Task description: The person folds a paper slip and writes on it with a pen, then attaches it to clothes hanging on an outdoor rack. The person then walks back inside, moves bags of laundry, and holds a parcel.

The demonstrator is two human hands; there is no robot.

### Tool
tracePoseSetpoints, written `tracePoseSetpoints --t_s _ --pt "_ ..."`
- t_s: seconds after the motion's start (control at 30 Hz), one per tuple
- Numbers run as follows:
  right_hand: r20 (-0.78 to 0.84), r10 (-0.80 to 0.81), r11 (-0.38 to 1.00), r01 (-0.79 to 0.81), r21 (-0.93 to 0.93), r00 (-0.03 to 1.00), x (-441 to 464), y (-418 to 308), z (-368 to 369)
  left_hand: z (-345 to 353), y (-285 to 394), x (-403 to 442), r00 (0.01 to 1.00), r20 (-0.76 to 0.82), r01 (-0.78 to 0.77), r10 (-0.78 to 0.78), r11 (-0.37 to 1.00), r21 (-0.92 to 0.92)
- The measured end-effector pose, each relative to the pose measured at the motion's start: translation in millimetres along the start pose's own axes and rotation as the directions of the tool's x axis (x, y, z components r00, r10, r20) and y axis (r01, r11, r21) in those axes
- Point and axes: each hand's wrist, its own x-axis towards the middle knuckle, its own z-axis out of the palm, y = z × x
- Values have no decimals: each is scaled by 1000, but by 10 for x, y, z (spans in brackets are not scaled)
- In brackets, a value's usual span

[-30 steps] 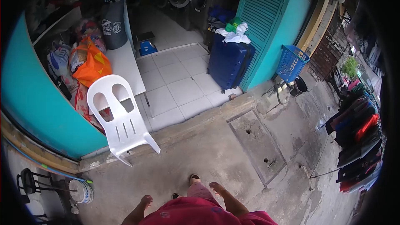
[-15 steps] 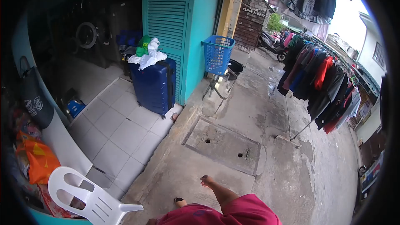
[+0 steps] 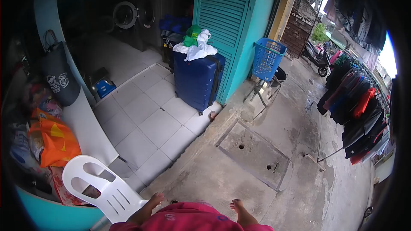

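My left hand (image 3: 156,198) has come into view at the bottom, next to the white plastic chair (image 3: 112,191); I cannot tell whether it touches the chair. Its fingers look loosely bent, with nothing seen in them. Over the concrete hangs my right hand (image 3: 236,205), also holding nothing, its fingers slightly apart. Ahead, a dark blue suitcase (image 3: 198,83) stands upright on the tiles. White cloth (image 3: 200,48) and a green cloth (image 3: 192,35) lie on top of it.
A blue basket (image 3: 268,60) sits on a stand beside the teal louvred door (image 3: 224,25). Hanging clothes (image 3: 357,107) line the right side. An orange bag (image 3: 53,139) lies at left. A raised tile edge (image 3: 180,160) borders the concrete, where a slab (image 3: 254,154) has holes.
My view has turned left, so the scene sits further right. My left hand and forearm have appeared beside the chair. My right hand has drawn back closer to my body.
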Motion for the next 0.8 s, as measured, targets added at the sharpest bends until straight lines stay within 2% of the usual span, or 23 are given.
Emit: tracePoseSetpoints --t_s 0.03,0.1,0.17,0.23,0.27,0.4,0.5,0.53,0.67,0.77,0.8 --pt "-121 116 993 -114 21 986 -4 238 -67 -117 12 -11 999 -35 23 -26 997 -70" --pt "-178 348 918 -296 264 920 63 703 -134 -395 -42 26 997 -43 57 -62 993 -105" --pt "-143 337 914 -286 289 931 -171 789 32 -504 -103 88 994 -44 95 -102 984 -148" --pt "-99 315 907 -269 324 944 -215 759 219 -599 -84 216 972 -87 200 -219 962 -186" --pt "-79 292 929 -263 260 953 -160 580 382 -644 -4 318 957 -108 243 -269 948 -204" --pt "11 204 979 -203 -14 979 220 -389 1085 -605 407 801 949 -109 259 -295 931 -258" --pt "105 129 972 -104 -212 986 470 -1153 1204 -614 1017 1160 968 -149 148 -201 941 -305" --pt "134 106 959 -66 -275 985 540 -1359 1176 -673 1218 1249 980 -84 142 -181 927 -348" --pt "158 -209 969 226 -97 965 1023 -2919 1171 -950 1952 1563 976 -167 72 -139 934 -351" --pt "90 -328 937 336 -94 940 1197 -3888 1209 -1043 2233 1798 962 -262 -44 -71 913 -406" --pt "73 -321 939 327 -105 944 1266 -4142 1245 -1066 2333 1833 961 -270 -61 -57 910 -410"
